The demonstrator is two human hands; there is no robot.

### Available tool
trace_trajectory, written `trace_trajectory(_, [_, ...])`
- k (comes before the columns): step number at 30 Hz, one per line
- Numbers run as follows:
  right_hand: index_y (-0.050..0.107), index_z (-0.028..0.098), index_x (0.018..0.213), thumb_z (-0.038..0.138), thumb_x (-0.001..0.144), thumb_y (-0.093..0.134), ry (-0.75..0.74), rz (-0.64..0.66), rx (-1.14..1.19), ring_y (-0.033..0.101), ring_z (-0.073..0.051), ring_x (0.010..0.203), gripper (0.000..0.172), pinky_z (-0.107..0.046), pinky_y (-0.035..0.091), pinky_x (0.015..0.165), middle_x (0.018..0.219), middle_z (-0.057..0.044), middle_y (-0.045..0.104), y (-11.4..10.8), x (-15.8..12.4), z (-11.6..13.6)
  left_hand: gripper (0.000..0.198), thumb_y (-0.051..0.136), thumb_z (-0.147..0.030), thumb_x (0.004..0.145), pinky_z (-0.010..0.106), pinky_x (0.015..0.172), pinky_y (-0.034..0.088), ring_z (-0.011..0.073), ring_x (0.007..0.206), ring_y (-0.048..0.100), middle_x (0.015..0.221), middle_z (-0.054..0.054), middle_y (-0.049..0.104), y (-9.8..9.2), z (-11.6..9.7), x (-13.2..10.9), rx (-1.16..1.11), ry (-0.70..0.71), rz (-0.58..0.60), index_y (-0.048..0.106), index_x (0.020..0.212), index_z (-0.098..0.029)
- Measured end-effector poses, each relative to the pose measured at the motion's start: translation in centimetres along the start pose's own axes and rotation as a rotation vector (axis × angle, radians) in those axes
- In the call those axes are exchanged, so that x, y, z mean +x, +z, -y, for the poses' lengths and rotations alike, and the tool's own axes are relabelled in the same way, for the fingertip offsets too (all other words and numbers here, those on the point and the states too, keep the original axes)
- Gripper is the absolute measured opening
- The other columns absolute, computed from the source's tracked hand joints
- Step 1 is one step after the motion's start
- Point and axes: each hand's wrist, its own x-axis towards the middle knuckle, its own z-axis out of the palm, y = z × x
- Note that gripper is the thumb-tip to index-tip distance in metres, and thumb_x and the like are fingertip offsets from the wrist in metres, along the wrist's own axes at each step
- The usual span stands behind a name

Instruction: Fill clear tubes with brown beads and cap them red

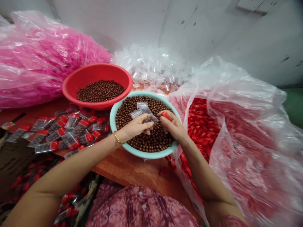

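Note:
Over a pale turquoise basin of small round brown balls, my left hand is closed on a small clear plastic container with dark contents. Close to its right end, my right hand pinches a red cap. The cap looks slightly apart from the container. Several more clear containers lie on the balls just behind my left hand. A gold bangle circles my left wrist.
Capped containers lie heaped on the wooden table at left. Behind them stands a red basin of balls. Loose clear containers are piled at the wall. A plastic bag of red caps sits right, a pink-filled bag left.

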Motion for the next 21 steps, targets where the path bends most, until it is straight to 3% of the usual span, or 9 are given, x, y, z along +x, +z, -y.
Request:
trace_trajectory(3, [0.056,0.022,0.097,0.058,0.079,0.049,0.049,-0.015,0.096,0.025,-0.006,0.036,0.041,-0.020,0.023,0.032,0.054,0.009,0.038,0.3,0.0,-0.4,0.013,0.056,-0.023,0.080,0.018,0.056,0.044,0.0040,0.056,0.048,0.072,-0.004,0.050,0.3,0.4,0.2,0.040,-0.002,-0.005,0.049,0.088,-0.014])
trace_trajectory(9, [0.067,0.021,0.095,0.048,0.083,0.050,-0.085,-0.102,-0.139,0.049,-0.013,0.053,0.034,-0.024,0.041,0.046,0.055,0.003,0.046,0.7,-0.8,-0.7,0.011,0.047,-0.022,0.083,0.021,0.055,0.043,0.0075,0.056,0.049,0.071,-0.002,0.055,0.7,0.7,0.2,0.289,0.077,-0.024,0.048,0.092,-0.015])
trace_trajectory(12, [0.067,0.022,0.105,0.049,0.085,0.047,-0.118,-0.134,-0.158,0.058,-0.017,0.067,0.039,-0.029,0.049,0.057,0.059,0.001,0.053,0.7,-1.2,-1.1,0.012,0.049,-0.024,0.082,0.027,0.065,0.045,0.0123,0.067,0.053,0.075,0.000,0.058,1.1,0.3,0.5,0.491,0.164,-0.069,0.051,0.090,-0.015])
trace_trajectory(15, [0.064,0.023,0.115,0.049,0.087,0.046,-0.166,-0.137,-0.205,0.063,-0.021,0.085,0.042,-0.036,0.054,0.074,0.075,-0.002,0.064,0.6,-1.6,-1.5,0.016,0.056,-0.027,0.077,0.030,0.073,0.044,0.0164,0.078,0.055,0.085,0.003,0.061,1.5,0.0,0.9,0.597,0.194,-0.116,0.053,0.088,-0.015])
trace_trajectory(18, [0.064,0.024,0.117,0.046,0.087,0.047,-0.221,-0.108,-0.308,0.062,-0.022,0.102,0.041,-0.041,0.049,0.093,0.099,-0.003,0.069,0.7,-1.9,-1.6,0.017,0.060,-0.029,0.074,0.028,0.066,0.042,0.0159,0.073,0.054,0.078,0.002,0.060,1.6,0.0,1.1,0.641,0.155,-0.151,0.054,0.082,-0.016])
trace_trajectory(21, [0.063,0.026,0.118,0.045,0.087,0.047,-0.230,-0.070,-0.398,0.063,-0.022,0.104,0.040,-0.042,0.047,0.097,0.110,-0.003,0.069,0.7,-2.0,-1.2,0.016,0.060,-0.029,0.073,0.025,0.060,0.039,0.0146,0.067,0.052,0.073,0.001,0.060,1.5,0.3,1.0,0.662,0.142,-0.192,0.054,0.078,-0.015])
